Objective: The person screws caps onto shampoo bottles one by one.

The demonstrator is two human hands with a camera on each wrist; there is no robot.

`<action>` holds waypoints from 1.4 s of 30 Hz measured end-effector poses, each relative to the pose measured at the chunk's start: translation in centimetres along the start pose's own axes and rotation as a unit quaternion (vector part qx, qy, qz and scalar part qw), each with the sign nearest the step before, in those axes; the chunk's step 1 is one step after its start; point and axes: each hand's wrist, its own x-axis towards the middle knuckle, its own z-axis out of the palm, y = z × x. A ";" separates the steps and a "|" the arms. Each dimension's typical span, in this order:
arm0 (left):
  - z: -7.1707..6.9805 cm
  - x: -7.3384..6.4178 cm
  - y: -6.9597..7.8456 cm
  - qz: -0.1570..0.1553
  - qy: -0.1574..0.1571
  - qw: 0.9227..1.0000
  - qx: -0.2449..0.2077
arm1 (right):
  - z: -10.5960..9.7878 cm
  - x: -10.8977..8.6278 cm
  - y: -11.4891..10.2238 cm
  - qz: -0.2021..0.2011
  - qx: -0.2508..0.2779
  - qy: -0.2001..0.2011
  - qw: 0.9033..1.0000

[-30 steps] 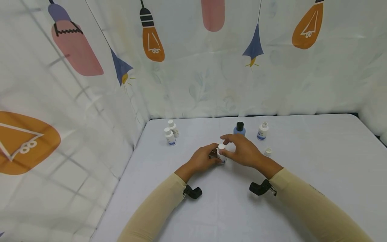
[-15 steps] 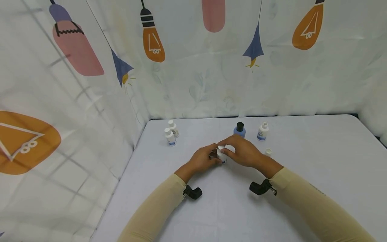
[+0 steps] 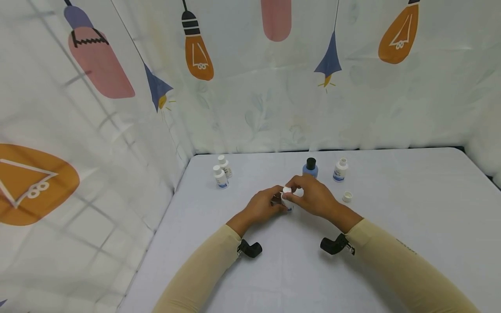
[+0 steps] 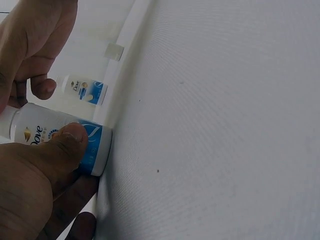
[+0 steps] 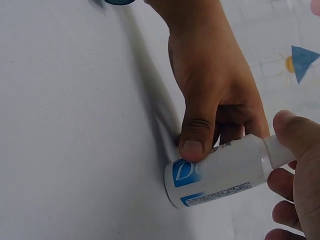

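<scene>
A small white Dove bottle (image 5: 227,172) with a blue label band stands on the table between both hands. My left hand (image 3: 263,205) grips its body, the thumb across the label in the left wrist view. At the top, my right hand (image 3: 316,198) pinches the white cap (image 5: 278,153) between thumb and fingers. The cap sits on the bottle's neck; how tightly cannot be told. Part of the bottle is hidden behind the fingers.
Behind the right hand stand a blue bottle (image 3: 310,168) with a black cap and a white bottle (image 3: 339,170) without its cap. A loose white cap (image 3: 347,197) lies nearby. Two capped white bottles (image 3: 221,177) stand at the back left. Patterned cloth surrounds the white table (image 3: 274,269).
The right hand's fingers first stood apart from the cap, then closed over it, and now pinch it with its top showing again. The left hand and bottle stay in place.
</scene>
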 end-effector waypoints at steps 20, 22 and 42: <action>0.0 0.2 -0.1 -0.001 -0.003 1.000 0.005 | -1.0 -0.3 0.2 -0.054 -0.024 -0.044 0.997; 0.0 0.2 -0.1 0.000 -0.003 1.000 0.001 | -0.8 -0.2 0.2 -0.042 -0.028 -0.036 0.998; 0.0 0.0 -0.1 0.003 0.002 1.000 0.006 | -0.4 -0.3 0.3 -0.059 -0.033 -0.013 0.998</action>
